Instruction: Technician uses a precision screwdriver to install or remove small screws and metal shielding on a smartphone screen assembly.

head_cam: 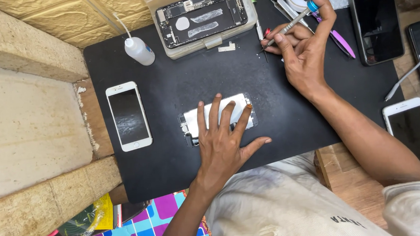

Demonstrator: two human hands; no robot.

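A white phone (129,116) lies face up on the left of the black mat (173,150). Behind it a small squeeze bottle (138,50) leans, near a clear tray (204,42) holding an opened phone (202,15). Tweezers (280,2) and a purple pry tool (342,43) lie at the back right. Beyond them lie a dark phone (375,17), a white cable (411,72) and another white phone (412,133).
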